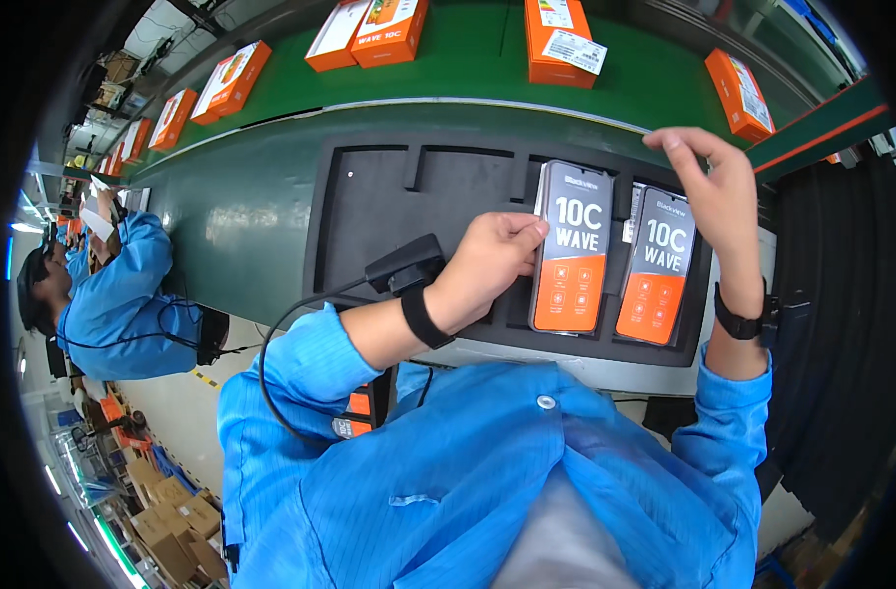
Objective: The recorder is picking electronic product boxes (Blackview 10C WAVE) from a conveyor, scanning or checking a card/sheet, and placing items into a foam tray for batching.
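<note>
A smartphone [570, 250] with a grey-and-orange printed front lies at the right part of a black foam tray [389, 211], tilted slightly. My left hand [497, 255] pinches its left edge between thumb and fingers. Beside it on the right, a second smartphone [654, 265] of the same look rests in the tray, and a white label [632, 216] shows at its upper left. My right hand [715, 182] is raised over the tray's upper right corner, fingers bent but apart, holding nothing. Each wrist wears a black strap; a cable runs from the left one.
A green conveyor belt [468, 59] crosses the far side, carrying several orange phone boxes [392, 31]. A co-worker in blue [124, 294] sits at the left, holding something white. Cardboard boxes [173, 525] stand at the lower left; a dark curtain [836, 294] hangs at the right.
</note>
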The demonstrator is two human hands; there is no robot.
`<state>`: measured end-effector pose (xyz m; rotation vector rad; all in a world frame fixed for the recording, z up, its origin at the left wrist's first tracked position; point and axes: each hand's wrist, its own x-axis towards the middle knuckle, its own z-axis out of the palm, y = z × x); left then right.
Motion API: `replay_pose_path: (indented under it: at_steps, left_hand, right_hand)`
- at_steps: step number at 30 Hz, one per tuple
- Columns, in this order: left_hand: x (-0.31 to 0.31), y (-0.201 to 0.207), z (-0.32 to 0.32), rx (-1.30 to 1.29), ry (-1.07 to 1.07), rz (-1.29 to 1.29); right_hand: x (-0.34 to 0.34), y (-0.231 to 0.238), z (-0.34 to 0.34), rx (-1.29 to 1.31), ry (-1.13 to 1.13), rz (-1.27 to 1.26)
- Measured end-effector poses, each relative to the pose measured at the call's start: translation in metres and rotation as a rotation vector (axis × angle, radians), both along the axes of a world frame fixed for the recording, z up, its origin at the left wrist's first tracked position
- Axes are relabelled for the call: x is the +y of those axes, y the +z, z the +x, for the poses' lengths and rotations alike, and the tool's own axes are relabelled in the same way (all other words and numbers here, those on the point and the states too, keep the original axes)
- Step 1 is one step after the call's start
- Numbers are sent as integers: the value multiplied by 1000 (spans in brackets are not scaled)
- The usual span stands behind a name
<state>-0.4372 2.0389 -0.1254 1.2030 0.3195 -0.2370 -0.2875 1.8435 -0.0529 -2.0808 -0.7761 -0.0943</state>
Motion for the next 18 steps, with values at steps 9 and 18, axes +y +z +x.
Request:
replay_pose_path:
  at_steps: [9,18]
  left_hand:
    - [187,82,41,-307,456,157]
    - [398,18,231,-257,783,431]
  right_hand:
    - [56,-44,-71,-415,101,-643]
    - [69,-32,-64,-225,149,-573]
